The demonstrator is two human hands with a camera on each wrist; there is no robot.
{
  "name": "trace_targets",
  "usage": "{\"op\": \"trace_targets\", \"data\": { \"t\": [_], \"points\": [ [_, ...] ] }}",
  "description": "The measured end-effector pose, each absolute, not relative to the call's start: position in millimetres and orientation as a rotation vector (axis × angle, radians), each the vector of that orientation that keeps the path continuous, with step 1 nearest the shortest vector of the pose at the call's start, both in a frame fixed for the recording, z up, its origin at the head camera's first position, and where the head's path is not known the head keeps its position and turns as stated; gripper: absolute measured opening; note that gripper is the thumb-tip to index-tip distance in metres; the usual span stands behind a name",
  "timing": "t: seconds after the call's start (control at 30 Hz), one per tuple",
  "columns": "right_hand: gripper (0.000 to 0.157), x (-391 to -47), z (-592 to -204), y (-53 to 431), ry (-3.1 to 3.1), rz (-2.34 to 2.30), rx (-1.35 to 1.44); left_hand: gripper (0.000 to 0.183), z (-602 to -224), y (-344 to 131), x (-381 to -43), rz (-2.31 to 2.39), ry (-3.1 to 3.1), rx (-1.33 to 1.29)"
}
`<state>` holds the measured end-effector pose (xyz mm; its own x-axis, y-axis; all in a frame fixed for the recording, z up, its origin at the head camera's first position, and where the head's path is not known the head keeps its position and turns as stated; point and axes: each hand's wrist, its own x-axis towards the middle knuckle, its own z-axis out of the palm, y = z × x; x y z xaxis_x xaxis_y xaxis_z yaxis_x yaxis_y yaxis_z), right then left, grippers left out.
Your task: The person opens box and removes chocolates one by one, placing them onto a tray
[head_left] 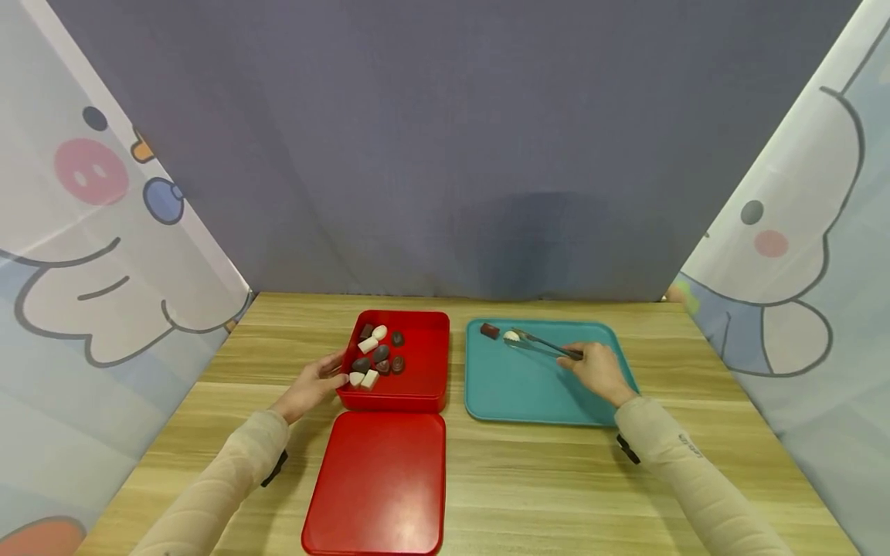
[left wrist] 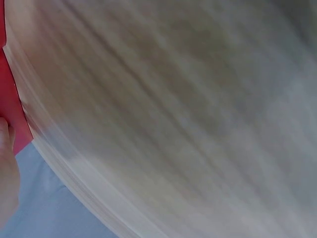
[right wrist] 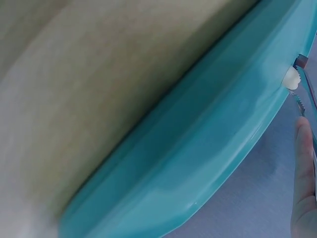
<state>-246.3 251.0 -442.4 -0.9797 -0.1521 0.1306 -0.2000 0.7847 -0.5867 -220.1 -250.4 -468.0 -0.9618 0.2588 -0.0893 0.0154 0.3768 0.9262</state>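
My right hand [head_left: 598,369] grips a pair of tongs [head_left: 552,345] with a dark handle, above the blue tray [head_left: 542,394]. A white shell-like chocolate [head_left: 511,336] sits between the tong tips; I cannot tell whether it touches the tray. The right wrist view shows this white chocolate [right wrist: 291,78] between serrated tips. Near it on the tray lies a reddish-brown chocolate [head_left: 490,330]. At the red box [head_left: 424,355], my left hand [head_left: 316,386] rests against the left wall, thumb at the near corner. Several dark and white chocolates [head_left: 381,354] lie in the box's left part.
A flat red lid [head_left: 378,483] lies on the wooden table [head_left: 528,486], just in front of the box. Box and tray stand side by side with a narrow strip of wood between them. A grey curtain [head_left: 431,154] rises behind the table, with printed panels at both sides.
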Motion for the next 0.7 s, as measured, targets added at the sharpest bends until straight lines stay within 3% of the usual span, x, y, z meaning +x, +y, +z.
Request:
{"op": "trace_targets", "data": {
  "t": [0.33, 0.7],
  "points": [
    [0.033, -239.2, -430.1, 246.7, -2.834, 0.958, 0.266, 0.059, -468.6, -250.0, -220.0, 1.624, 2.425, 0.237],
    [0.034, -227.9, -419.8, 209.9, -2.798, 1.076, 0.377, 0.061, -463.5, -249.8, -218.8, 1.606, 2.407, 0.244]
  ]
}}
